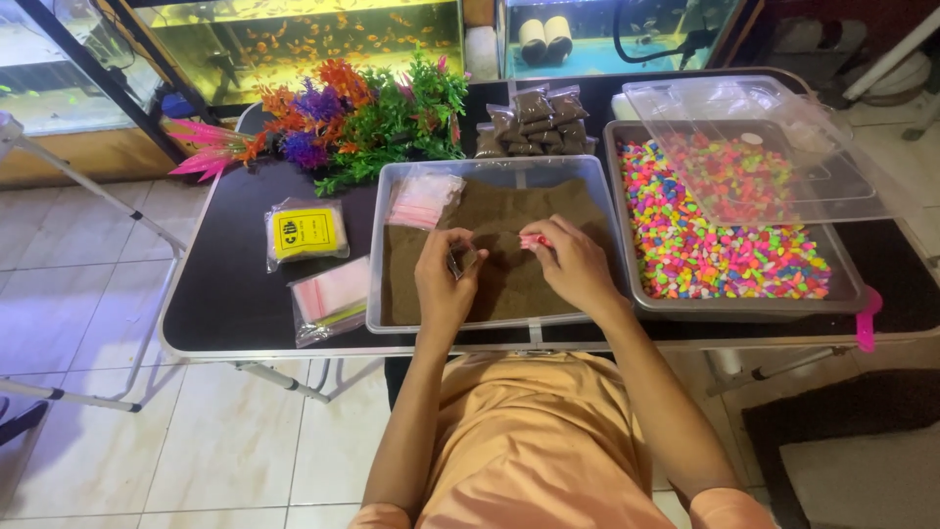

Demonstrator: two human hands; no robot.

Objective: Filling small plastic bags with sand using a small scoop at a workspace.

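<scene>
Item: left hand [446, 279], fingers curling around a small clear bag [461, 260] and pinching it at its upper edge; the bag is hovering over the brown sand, near the middle of the tray.

Item: right hand [573, 264], fingertips pressing together on the pink strip [534, 240] of the same bag's mouth, just beside the left hand.

Item: clear plastic tray [377, 245], sitting at the centre of the black counter [235, 284] and holding a flat bed of brown sand [529, 284]; both hands are working above it.

Item: bundle of empty pink-striped bags [423, 201], lying in the tray's far left corner, on the sand.

Item: metal tray [852, 289], touching the clear tray's right side, holding multicoloured gravel [705, 255]; a clear lid [764, 147] is resting tilted across its far right part.

Item: filled bags of brown sand [539, 120], stacking up at the counter's far edge, behind both trays.

Item: artificial plants [343, 118], green, orange, purple and pink, lying at the far left of the counter.

Item: yellow-labelled packet [305, 233] and a second pack of pink-striped bags [331, 299], lying left of the clear tray, well apart from the hands.

Item: fish tanks [304, 39], standing beyond the counter.
</scene>
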